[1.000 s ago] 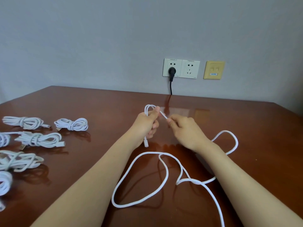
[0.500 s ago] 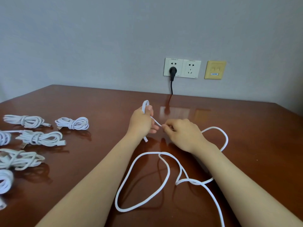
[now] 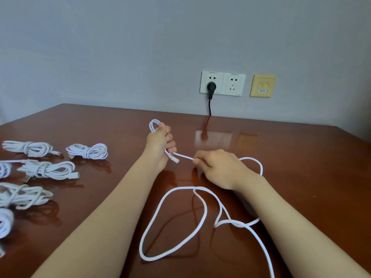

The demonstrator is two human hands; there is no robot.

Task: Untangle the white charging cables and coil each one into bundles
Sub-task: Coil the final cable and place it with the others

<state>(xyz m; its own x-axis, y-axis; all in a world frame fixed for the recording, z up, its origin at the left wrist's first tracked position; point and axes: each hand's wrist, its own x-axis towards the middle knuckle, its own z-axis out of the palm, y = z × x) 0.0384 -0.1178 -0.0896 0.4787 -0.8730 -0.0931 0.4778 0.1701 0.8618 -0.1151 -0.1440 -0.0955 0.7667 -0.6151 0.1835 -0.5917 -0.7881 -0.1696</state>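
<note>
**Cable strung btwn both hands, centre frame**

L hand [image 3: 158,145], just left of centre, is a fist round the cable [image 3: 183,156]: fingers curled tight, thumb on top. A small loop [image 3: 153,125] sticks up out of the fist. A white connector [image 3: 174,159] pokes out at the fist's lower right, beside the knuckles.

R hand [image 3: 218,167], right of centre, pinches the cable btwn thumb and forefinger; the other fingers are curled in. The short run btwn the two hands looks straight and off the table [image 3: 301,177].

Rest of the cable lies loose on the table. One arc curves round behind the R wrist. A big open loop sits lower centre btwn the forearms. The strands cross near the R forearm, and one strand runs off the bottom edge.

Left side of frame: finished bundles, apart from each other, w/ one at [image 3: 87,151], others at [image 3: 30,147], [image 3: 48,169], [image 3: 22,195], and two cut by the left edge, [image 3: 4,169] and [image 3: 5,221].

Upper right of centre, on the wall: double socket [image 3: 222,84] w/ a black plug [image 3: 210,87] in its left half, cord dropping behind the table. A yellow plate [image 3: 262,85] is just right of it.
</note>
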